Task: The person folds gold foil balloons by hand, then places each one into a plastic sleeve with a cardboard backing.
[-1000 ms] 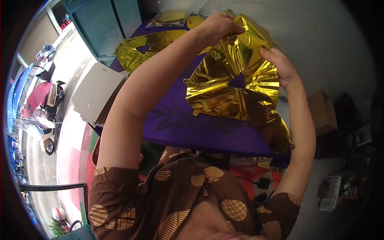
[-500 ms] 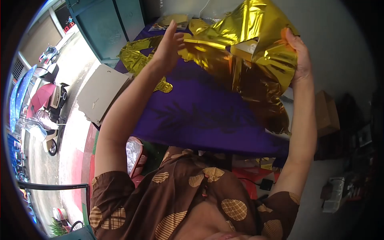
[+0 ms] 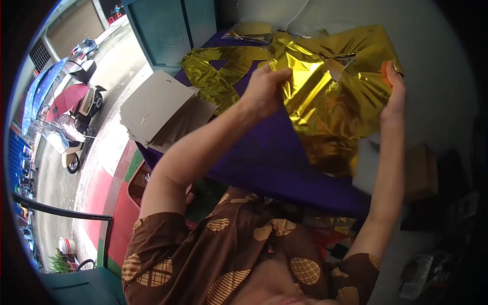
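A limp, shiny gold foil balloon (image 3: 345,96) is stretched between my two hands above the table. My left hand (image 3: 265,90) is closed on its left edge, the thumb pressed on the foil. At the upper right edge, my right hand (image 3: 394,94) pinches the balloon, and an orange patch shows by the fingertips. There is a small opening near the foil's middle, and its lower part hangs down in creases. Another flat piece of gold foil (image 3: 213,76) with a cut-out lies on the table's far left side, behind my left hand.
Purple cloth covers the table (image 3: 264,152). A stack of grey cardboard sheets (image 3: 160,109) sits on its left edge. Flat plastic packets (image 3: 250,31) lie at the back. A teal metal door (image 3: 165,30) stands behind, and a cardboard box (image 3: 421,173) is at right.
My left hand has moved right, from open beside the foil to closed on its left edge. The gold foil balloon has come lower and is spread flatter. The view has shifted slightly.
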Motion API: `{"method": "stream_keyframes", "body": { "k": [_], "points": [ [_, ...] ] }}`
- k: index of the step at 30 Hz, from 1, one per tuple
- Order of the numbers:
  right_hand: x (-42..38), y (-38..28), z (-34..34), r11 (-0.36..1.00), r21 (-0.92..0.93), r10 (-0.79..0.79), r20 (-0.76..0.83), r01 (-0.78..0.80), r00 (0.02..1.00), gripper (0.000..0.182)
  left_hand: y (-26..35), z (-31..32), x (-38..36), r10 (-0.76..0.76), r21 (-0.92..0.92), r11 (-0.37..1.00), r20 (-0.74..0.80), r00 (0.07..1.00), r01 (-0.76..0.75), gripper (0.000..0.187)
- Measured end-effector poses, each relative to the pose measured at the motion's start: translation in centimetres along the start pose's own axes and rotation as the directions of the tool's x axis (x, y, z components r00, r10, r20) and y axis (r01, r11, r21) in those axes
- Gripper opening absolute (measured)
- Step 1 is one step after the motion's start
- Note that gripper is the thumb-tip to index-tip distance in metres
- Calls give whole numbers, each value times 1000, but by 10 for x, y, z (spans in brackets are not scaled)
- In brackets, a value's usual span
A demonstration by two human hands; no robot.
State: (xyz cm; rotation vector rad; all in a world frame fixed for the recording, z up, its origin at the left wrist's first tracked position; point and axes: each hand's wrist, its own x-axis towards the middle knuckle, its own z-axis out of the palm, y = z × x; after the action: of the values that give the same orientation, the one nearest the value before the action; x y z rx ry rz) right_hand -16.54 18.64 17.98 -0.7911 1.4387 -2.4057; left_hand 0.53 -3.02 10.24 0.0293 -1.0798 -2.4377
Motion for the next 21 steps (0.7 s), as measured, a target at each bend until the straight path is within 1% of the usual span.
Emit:
{"method": "stream_keyframes", "body": {
  "k": [1,2,5,6,7,9,10,13,14,17,19,20,21],
  "points": [
    [-2,5,7,997,-62,-57,-52,54,997,30,9,-11,9,40,124,991,31,999,-44,12],
    [-3,9,12,987,-126,-117,-100,104,988,31,21,-14,14,61,153,986,44,997,-67,13],
    [0,15,23,977,67,-206,89,200,974,38,62,-15,28,137,235,960,85,987,-153,16],
    [0,13,36,964,200,-190,62,175,980,41,77,-12,26,151,316,935,57,987,-161,17],
    [3,12,37,952,265,-168,41,152,985,41,91,-21,36,142,420,893,74,987,-160,18],
    [23,17,42,913,394,-117,5,106,993,42,114,-28,44,169,501,849,47,985,-169,19],
    [40,26,31,938,342,-66,2,61,998,37,119,-43,59,186,429,883,49,981,-189,20],
    [80,76,15,975,200,96,33,-101,995,30,139,-45,55,207,573,817,-181,961,-68,20],
    [80,82,25,952,240,170,89,-187,981,26,143,-55,58,194,602,797,-190,963,-42,18],
    [97,132,53,958,117,262,20,-262,965,25,137,-112,82,120,585,807,-305,945,86,15],
    [105,156,75,950,86,299,39,-301,954,24,133,-138,92,139,586,800,-391,910,129,14],
    [113,171,85,936,146,313,67,-320,947,25,134,-146,95,148,585,796,-433,889,153,13],
    [120,176,89,935,158,308,87,-318,948,25,135,-148,96,157,573,805,-455,876,154,13]
  ]
}}
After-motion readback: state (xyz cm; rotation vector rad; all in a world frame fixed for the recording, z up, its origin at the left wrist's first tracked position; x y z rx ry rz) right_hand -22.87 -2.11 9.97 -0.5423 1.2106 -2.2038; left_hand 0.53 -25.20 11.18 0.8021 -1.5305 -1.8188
